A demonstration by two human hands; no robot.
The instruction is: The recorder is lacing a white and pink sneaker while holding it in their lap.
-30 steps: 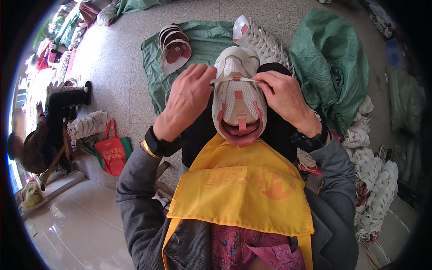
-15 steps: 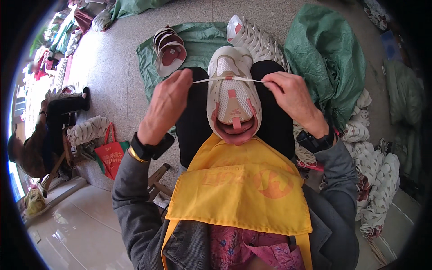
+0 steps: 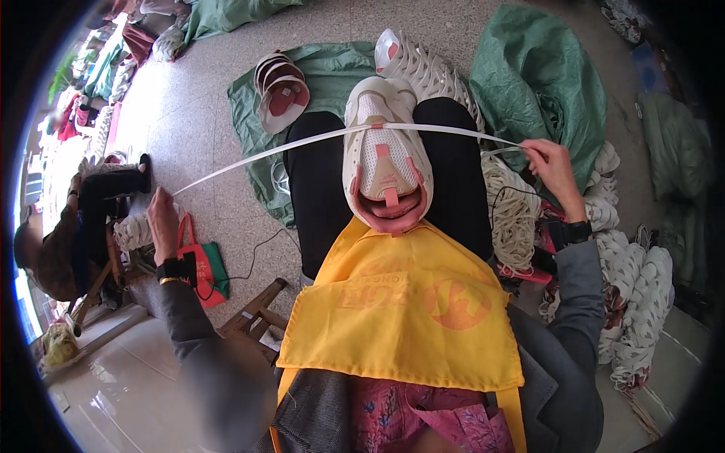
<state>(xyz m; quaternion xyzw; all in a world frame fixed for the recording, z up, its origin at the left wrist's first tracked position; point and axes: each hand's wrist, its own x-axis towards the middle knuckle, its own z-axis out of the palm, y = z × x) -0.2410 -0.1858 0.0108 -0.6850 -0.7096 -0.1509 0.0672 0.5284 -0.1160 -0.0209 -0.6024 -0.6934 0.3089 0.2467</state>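
Head view looks down at my lap, where a white shoe [image 3: 387,155] with pink trim stands on its heel between my knees, toe pointing away from me, its pink opening just above the top edge of my yellow apron [image 3: 404,309]. A white lace [image 3: 287,148] runs through the shoe near the toe end and stretches taut to both sides. My left hand [image 3: 161,220] is flung far out to the left over the floor, fingers closed on one end of the lace. My right hand [image 3: 550,162] is out to the right, pinching the other end between thumb and fingertips. Both arms are in grey sleeves, each wrist with a dark watch. Beyond my knees a green sack [image 3: 317,83] lies flat on the floor with a stack of soles [image 3: 279,90] on it, and a row of white shoes [image 3: 427,68] sits just past the toe of mine. A crumpled green bag [image 3: 540,83] lies to the right of those. A bundle of white laces [image 3: 510,208] rests beside my right thigh. A red and green bag [image 3: 208,268] sits on the floor near my left wrist, and another person [image 3: 68,241] sits at the left edge.
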